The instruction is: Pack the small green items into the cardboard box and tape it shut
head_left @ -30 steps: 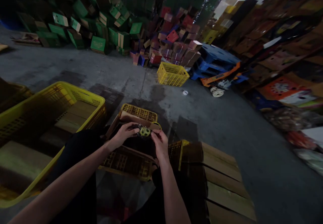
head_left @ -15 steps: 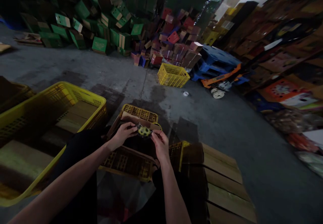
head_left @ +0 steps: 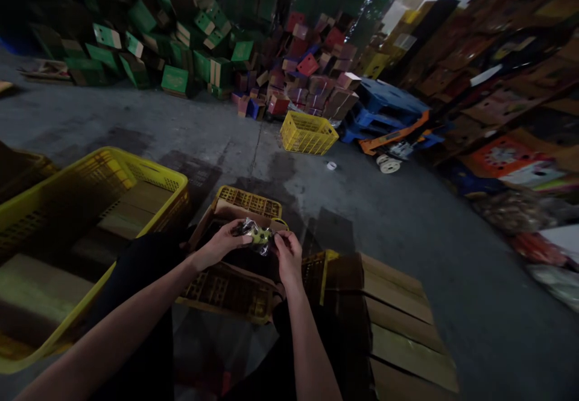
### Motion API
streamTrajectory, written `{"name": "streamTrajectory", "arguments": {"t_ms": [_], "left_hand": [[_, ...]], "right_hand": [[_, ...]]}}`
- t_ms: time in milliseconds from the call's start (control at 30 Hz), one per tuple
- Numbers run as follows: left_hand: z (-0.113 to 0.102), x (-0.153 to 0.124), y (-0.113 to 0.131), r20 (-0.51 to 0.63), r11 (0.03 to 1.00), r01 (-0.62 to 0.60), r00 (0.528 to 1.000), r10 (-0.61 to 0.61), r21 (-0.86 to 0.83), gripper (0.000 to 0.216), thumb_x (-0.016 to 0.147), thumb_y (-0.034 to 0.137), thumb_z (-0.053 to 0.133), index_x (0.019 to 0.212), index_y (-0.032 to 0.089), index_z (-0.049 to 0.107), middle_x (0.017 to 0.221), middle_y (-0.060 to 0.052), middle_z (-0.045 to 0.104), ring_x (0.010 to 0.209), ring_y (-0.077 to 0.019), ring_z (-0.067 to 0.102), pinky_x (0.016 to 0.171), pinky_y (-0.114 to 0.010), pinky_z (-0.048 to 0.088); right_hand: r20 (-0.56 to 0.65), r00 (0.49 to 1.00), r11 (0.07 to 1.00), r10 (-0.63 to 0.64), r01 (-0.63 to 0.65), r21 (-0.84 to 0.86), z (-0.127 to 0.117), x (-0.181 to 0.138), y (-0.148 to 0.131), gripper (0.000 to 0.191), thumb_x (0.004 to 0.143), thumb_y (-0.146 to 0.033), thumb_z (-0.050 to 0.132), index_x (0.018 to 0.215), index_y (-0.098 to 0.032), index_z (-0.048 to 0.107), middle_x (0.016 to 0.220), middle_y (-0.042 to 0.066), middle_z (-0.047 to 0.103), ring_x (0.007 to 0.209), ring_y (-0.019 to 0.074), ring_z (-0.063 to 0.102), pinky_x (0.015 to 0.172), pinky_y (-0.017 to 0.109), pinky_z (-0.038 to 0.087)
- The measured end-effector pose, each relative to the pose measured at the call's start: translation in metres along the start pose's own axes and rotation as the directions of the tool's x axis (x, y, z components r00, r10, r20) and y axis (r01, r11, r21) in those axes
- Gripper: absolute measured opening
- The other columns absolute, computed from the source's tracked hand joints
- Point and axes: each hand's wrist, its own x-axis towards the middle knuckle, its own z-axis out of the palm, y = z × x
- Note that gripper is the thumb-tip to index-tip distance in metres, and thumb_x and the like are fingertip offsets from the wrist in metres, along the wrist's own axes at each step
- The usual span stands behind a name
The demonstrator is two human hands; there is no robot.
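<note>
Between my hands is a small yellow-green packet with dark spots in clear, crinkled plastic; what is inside I cannot make out. My left hand is closed on its left end, the thumb lying along the front. My right hand pinches the right end between thumb and fingers. Below the hands stands a yellow crate with a cardboard box in it. The inside of that box is too dark to read.
On the left stands a large yellow crate with cardboard boxes inside. Stacked flat cardboard lies to the right. Another yellow crate, blue pallets and an orange pallet jack are further off, before heaps of cartons.
The left fingers have shifted further over the packet, and the thumb now lies across its front. More of the clear wrapping shows, puffed and crinkled. Both hands still hold it.
</note>
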Motion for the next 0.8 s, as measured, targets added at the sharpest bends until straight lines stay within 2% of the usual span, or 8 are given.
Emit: {"name": "streamTrajectory", "arguments": {"t_ms": [100,167,333,467,533,633,733,800], "left_hand": [[-0.002,0.002,-0.003,0.027,0.997,-0.038,0.999,0.036,0.061,0.057,0.072,0.033,0.092,0.124,0.018,0.072,0.12,-0.009,0.076,0.109,-0.0249,0.07,0.104,-0.037,0.05],[-0.004,0.002,-0.003,0.006,0.993,-0.046,0.999,0.046,0.108,0.054,0.072,0.034,0.092,0.119,0.017,0.074,0.114,-0.008,0.077,0.103,-0.0248,0.071,0.101,-0.037,0.051],[-0.012,0.001,0.0,-0.063,0.971,-0.074,0.994,0.09,0.226,0.046,0.072,0.037,0.091,0.109,0.015,0.076,0.105,-0.007,0.078,0.094,-0.0234,0.069,0.092,-0.034,0.052],[-0.015,-0.001,0.001,-0.156,0.946,-0.057,0.982,0.111,0.318,0.037,0.069,0.036,0.092,0.095,0.015,0.075,0.088,-0.003,0.075,0.08,-0.0191,0.065,0.078,-0.029,0.049],[-0.013,-0.001,0.002,-0.187,0.954,-0.061,0.975,0.12,0.295,0.034,0.067,0.035,0.092,0.088,0.016,0.074,0.083,-0.001,0.073,0.076,-0.0174,0.063,0.075,-0.028,0.048],[-0.009,0.001,0.002,-0.194,0.986,-0.07,0.976,0.1,0.153,0.035,0.064,0.034,0.094,0.086,0.017,0.073,0.08,0.0,0.071,0.074,-0.0154,0.062,0.075,-0.027,0.049],[-0.007,0.003,0.002,-0.186,0.999,-0.041,0.982,0.043,0.013,0.041,0.061,0.033,0.096,0.091,0.017,0.073,0.085,-0.001,0.072,0.077,-0.0153,0.064,0.078,-0.027,0.051],[-0.008,0.002,0.002,-0.142,1.0,-0.023,0.99,0.025,0.019,0.044,0.063,0.032,0.095,0.098,0.016,0.074,0.093,-0.003,0.074,0.084,-0.0169,0.066,0.081,-0.028,0.051]], "right_hand": [[0.008,1.0,1.0,-0.028,0.028,0.005,0.0,0.001,-0.002,0.03,0.077,-0.044,0.08,0.101,-0.027,0.072,0.101,0.003,0.074,0.088,0.0237,0.069,0.074,0.035,0.06],[0.073,0.996,0.996,-0.057,0.062,-0.066,-0.001,0.002,-0.003,0.03,0.079,-0.041,0.076,0.105,-0.027,0.075,0.107,0.004,0.076,0.095,0.0259,0.07,0.079,0.037,0.059],[0.202,0.972,0.953,-0.123,0.173,-0.248,-0.004,0.002,-0.006,0.017,0.08,-0.034,0.073,0.095,-0.026,0.078,0.104,0.004,0.078,0.101,0.0275,0.07,0.096,0.042,0.054],[0.233,0.966,0.947,-0.115,0.178,-0.268,-0.006,0.0,-0.003,0.015,0.078,-0.033,0.076,0.091,-0.026,0.076,0.104,0.004,0.077,0.099,0.0273,0.07,0.096,0.041,0.053],[0.234,0.966,0.947,-0.107,0.171,-0.272,-0.005,-0.001,0.0,0.015,0.076,-0.031,0.077,0.09,-0.026,0.075,0.1,0.003,0.077,0.097,0.0269,0.07,0.095,0.041,0.054],[0.24,0.968,0.956,-0.078,0.141,-0.258,-0.003,-0.001,0.004,0.019,0.075,-0.03,0.076,0.093,-0.025,0.073,0.098,0.003,0.075,0.097,0.0263,0.069,0.092,0.04,0.056],[0.255,0.967,0.98,-0.002,0.052,-0.19,0.0,0.0,0.006,0.022,0.074,-0.034,0.075,0.092,-0.024,0.07,0.096,0.003,0.074,0.094,0.0257,0.069,0.085,0.039,0.059],[0.239,0.97,0.987,0.04,-0.001,-0.159,-0.001,0.001,0.008,0.022,0.073,-0.036,0.077,0.089,-0.024,0.067,0.09,0.002,0.072,0.088,0.0244,0.068,0.081,0.038,0.06]]}}
